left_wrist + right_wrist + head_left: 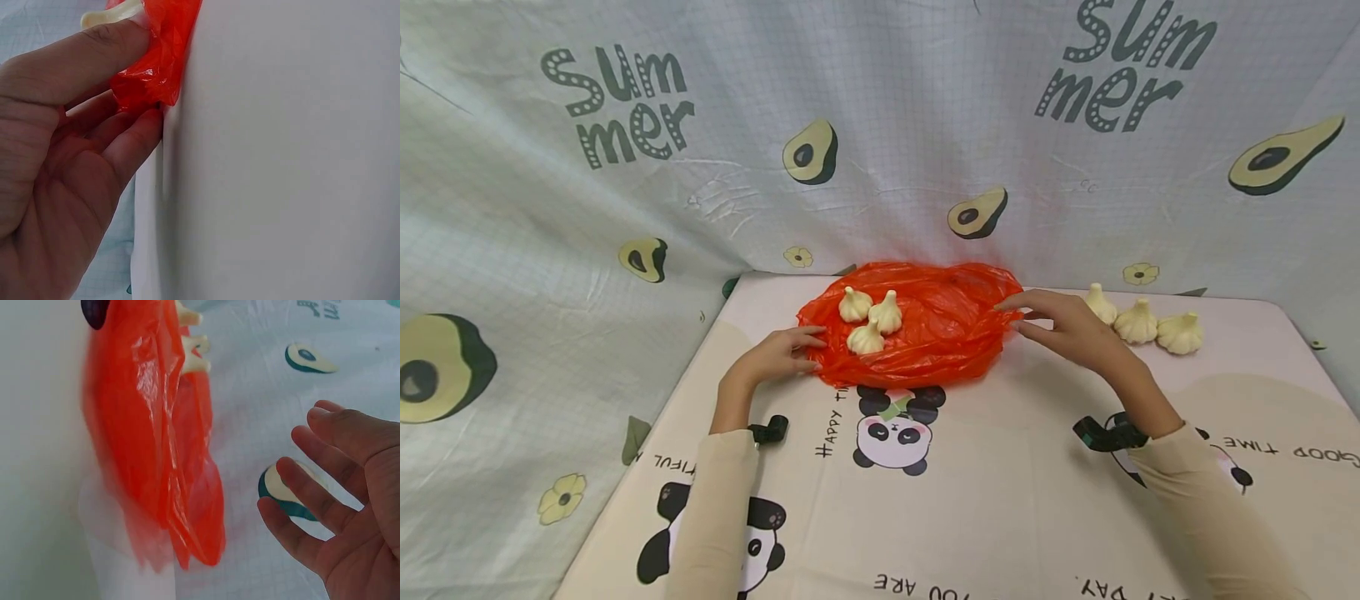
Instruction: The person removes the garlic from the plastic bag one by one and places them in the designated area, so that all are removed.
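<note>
currently, the work appears partway along: three bulbs sit together at the left side of the bag, which lies spread near the far edge of the table. three more bulbs lie in a row outside it, to the right, and are presumably left to handle. the bag's mouth is not gathered. the left hand pinches its left rim; the right hand, fingers spread, grasps nothing beside its right end.
</note>
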`<action>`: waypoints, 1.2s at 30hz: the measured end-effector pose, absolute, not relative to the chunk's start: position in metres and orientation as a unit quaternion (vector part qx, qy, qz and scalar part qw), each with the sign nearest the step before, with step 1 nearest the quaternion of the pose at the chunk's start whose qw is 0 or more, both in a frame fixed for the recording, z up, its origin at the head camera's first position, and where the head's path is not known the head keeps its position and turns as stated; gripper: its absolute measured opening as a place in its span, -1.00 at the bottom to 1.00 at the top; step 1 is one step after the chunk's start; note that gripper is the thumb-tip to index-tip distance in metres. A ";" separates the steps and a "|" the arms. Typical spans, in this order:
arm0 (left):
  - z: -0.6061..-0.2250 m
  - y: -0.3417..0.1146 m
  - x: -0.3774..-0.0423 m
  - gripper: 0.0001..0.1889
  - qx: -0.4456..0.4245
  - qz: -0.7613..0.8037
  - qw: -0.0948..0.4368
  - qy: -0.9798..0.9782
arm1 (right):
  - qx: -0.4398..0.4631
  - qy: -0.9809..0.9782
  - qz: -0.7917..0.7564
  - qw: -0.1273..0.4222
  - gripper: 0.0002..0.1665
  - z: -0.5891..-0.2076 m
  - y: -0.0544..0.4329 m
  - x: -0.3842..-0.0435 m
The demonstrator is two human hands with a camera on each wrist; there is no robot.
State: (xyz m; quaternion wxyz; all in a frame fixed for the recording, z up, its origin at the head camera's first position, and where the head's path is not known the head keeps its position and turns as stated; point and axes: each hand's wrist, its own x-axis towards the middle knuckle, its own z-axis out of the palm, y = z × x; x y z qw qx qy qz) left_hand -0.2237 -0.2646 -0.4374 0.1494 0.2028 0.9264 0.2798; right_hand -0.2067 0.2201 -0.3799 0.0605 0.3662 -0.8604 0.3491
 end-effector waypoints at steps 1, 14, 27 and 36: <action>-0.437 -0.264 -0.224 -0.57 0.203 0.279 0.150 0.927 | 0.367 -0.858 0.353 0.056 -0.57 -0.380 0.217 -0.208; -0.436 -0.265 -0.223 -0.57 0.206 0.274 0.148 0.928 | 0.362 -0.849 0.385 -0.027 -0.63 -0.386 0.182 -0.235; -0.435 -0.264 -0.224 -0.57 0.206 0.281 0.144 0.926 | 0.348 -0.860 0.367 -0.066 -0.60 -0.380 0.137 -0.272; -0.437 -0.266 -0.225 -0.59 0.197 0.311 0.139 0.920 | 0.349 -0.852 0.371 -0.121 -0.58 -0.386 0.109 -0.301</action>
